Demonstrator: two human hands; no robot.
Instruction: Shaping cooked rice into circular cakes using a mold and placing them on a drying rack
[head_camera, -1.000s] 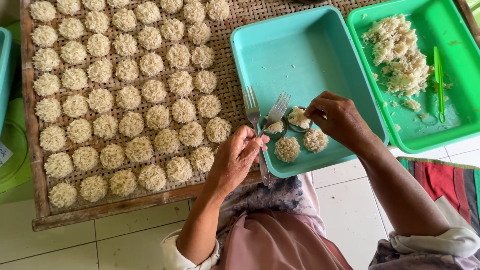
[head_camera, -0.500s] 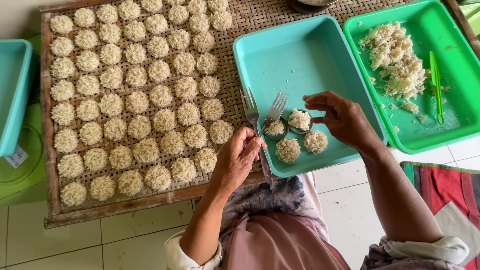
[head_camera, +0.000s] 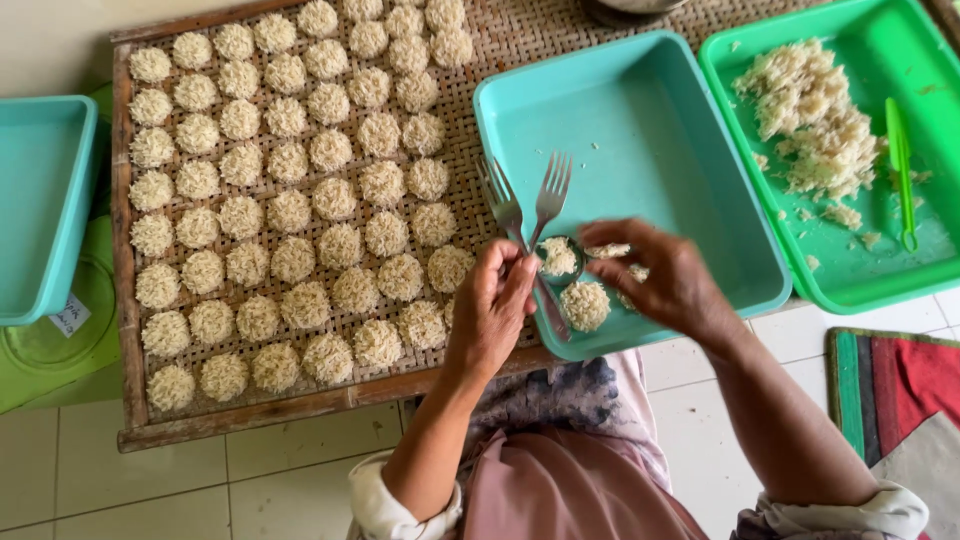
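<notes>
A small round mould (head_camera: 558, 258), packed with white shredded stuff, sat at the near edge of the turquoise tray (head_camera: 640, 130), with one finished patty (head_camera: 585, 305) just beside it. The left hand (head_camera: 490, 310) was closed around the handles of two forks (head_camera: 530, 205), whose tines pointed away over the tray. The right hand (head_camera: 665, 280) hovered over the mould with its fingers partly curled and pinching a bit of the white stuff; how firmly, I could not tell.

Much looked done: the woven drying rack (head_camera: 480, 60) held many rows of patties (head_camera: 290, 210), covering most of it, though bare weave remained at its far right. A loose heap of shreds (head_camera: 810, 120) waited in the green tray (head_camera: 900, 270), beside a green spatula (head_camera: 900, 170), so more seemed left to shape.

Against half a second ago, the right hand had drawn in over the mould and hid the patties nearest it, while the left kept its hold on the forks
</notes>
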